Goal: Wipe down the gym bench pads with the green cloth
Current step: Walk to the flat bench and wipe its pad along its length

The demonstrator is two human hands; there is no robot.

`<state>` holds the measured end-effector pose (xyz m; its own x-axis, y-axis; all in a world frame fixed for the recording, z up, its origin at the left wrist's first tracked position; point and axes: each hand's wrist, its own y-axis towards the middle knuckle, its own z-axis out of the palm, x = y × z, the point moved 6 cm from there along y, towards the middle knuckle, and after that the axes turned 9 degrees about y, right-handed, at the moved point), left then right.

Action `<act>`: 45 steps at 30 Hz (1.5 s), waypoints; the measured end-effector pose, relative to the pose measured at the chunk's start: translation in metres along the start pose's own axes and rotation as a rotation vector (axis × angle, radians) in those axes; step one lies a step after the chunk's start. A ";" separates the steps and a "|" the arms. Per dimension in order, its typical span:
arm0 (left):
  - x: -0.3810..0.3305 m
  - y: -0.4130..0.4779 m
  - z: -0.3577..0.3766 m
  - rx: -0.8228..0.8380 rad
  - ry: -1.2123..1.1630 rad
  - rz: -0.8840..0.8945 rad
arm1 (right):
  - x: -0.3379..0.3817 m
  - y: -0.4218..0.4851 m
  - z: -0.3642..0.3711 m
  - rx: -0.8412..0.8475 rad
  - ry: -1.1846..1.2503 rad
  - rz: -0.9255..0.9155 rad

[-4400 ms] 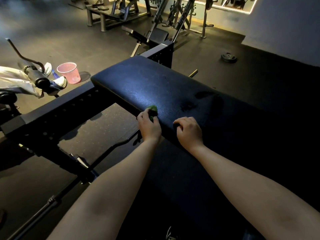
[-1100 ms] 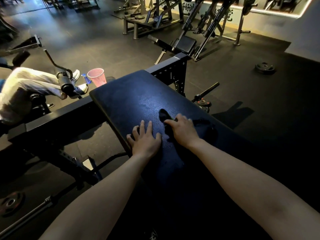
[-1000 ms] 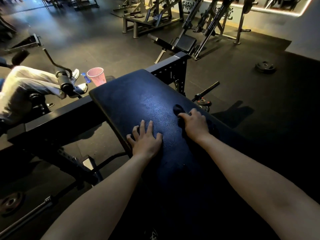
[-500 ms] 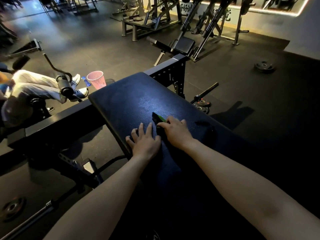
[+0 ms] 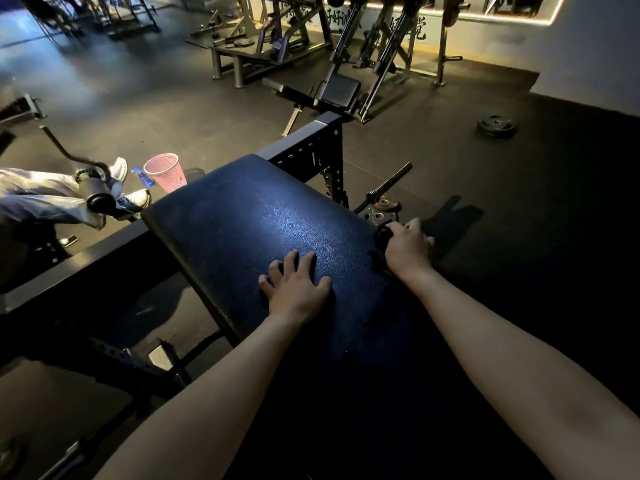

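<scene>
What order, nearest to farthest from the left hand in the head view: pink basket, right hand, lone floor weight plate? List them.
1. right hand, at the pad's right edge, gripping the cloth.
2. pink basket, on the floor, far left.
3. weight plate, on the floor, far right.

The left hand (image 5: 296, 289) lay flat, fingers spread, on the dark pad (image 5: 249, 216). The right hand (image 5: 408, 247) gripped a bunched cloth (image 5: 382, 236), dark in the dim light, at the pad's right edge. A pink bin (image 5: 164, 172) stood on the floor beyond the pad; a plate (image 5: 497, 125) lay well apart, far right.
</scene>
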<state>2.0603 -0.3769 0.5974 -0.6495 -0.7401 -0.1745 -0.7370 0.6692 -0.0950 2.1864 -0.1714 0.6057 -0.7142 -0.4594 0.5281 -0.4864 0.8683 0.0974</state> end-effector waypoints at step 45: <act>-0.011 0.037 0.007 -0.063 0.031 0.076 | 0.023 0.041 0.039 0.195 0.033 0.269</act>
<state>2.0417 -0.3439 0.5894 -0.7086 -0.6898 -0.1488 -0.6951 0.7186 -0.0210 2.1306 -0.1535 0.5891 -0.8148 -0.2093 0.5406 -0.3719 0.9041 -0.2106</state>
